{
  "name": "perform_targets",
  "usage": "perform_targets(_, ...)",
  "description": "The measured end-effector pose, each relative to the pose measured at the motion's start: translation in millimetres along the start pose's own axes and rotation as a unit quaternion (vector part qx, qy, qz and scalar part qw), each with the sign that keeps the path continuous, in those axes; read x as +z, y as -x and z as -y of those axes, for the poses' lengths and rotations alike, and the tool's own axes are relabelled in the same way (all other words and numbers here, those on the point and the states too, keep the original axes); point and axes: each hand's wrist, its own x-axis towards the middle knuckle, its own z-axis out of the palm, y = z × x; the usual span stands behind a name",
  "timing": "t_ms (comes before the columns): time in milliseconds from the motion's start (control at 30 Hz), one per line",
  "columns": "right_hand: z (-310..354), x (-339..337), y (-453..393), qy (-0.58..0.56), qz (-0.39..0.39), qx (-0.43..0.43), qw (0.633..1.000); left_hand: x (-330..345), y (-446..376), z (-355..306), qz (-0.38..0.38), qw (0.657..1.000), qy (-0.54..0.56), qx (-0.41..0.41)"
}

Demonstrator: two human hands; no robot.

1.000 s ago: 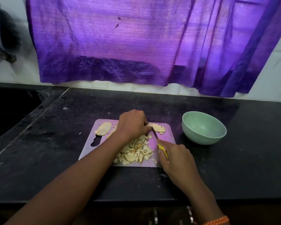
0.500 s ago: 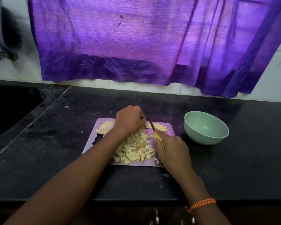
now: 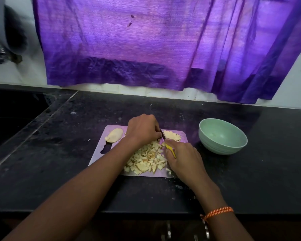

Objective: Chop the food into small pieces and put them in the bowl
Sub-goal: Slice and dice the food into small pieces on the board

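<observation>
Chopping is the step in hand: the right hand (image 3: pixel 182 157) has its grip closed round the yellow handle of a small knife (image 3: pixel 167 143), the blade pointing away from the person toward the far edge of the chopping board (image 3: pixel 101 159). The left hand (image 3: pixel 142 130) rests with curled fingers over the food at the far middle of the board, just left of the blade; what lies under those fingers is hidden, so I judge it is steadying a slice rather than see it.

To do this well, I would keep the left fingertips tucked back from the blade, since they sit very near it, and bring the knife down in short strokes, feeding the slice toward it. The cut bits should be kept clear of the board's near edge, where a few already lie close to the rim.

Counted: one board on the black desk (image 3: pixel 59 171); one green bowl (image 3: pixel 222 136) to the right of the board, apart from it, with nothing visible in it; one knife; one whole slice (image 3: pixel 114 135) at the board's far left corner; one partly scored slice (image 3: pixel 172 135) at its far right; and one heap of chopped pieces (image 3: pixel 146 160) in the board's near middle, too many to count.
</observation>
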Motion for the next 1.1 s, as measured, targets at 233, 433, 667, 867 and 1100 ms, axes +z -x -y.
perform_targets(233, -14.8, -6.1, 38.7, -0.018, -0.006, -0.007, 1.0, -1.2, -0.1, 0.0, 0.008, 1.0, 0.017, -0.007)
perform_targets(433, -31.4, -9.4, 41.4, -0.1, -0.093, 0.011, 0.991, -4.7, -0.3, 2.7, -0.003, 0.999, 0.038, -0.005)
perform_targets(667, -57.8, -17.0, 21.2, 0.038, -0.083, 0.043, 0.995, 2.7, -2.3, 4.9, 0.003, 0.997, 0.07, 0.031)
perform_targets(867, -50.1, -9.4, 25.4, -0.051, -0.037, -0.026, 0.998, 5.6, -0.6, 1.1, 0.098, 0.984, 0.079, 0.127)
perform_targets(1100, -58.6, -15.8, 33.3, -0.092, -0.101, 0.03, 0.99, 1.9, -2.8, 3.2, 0.101, 0.98, 0.115, 0.123)
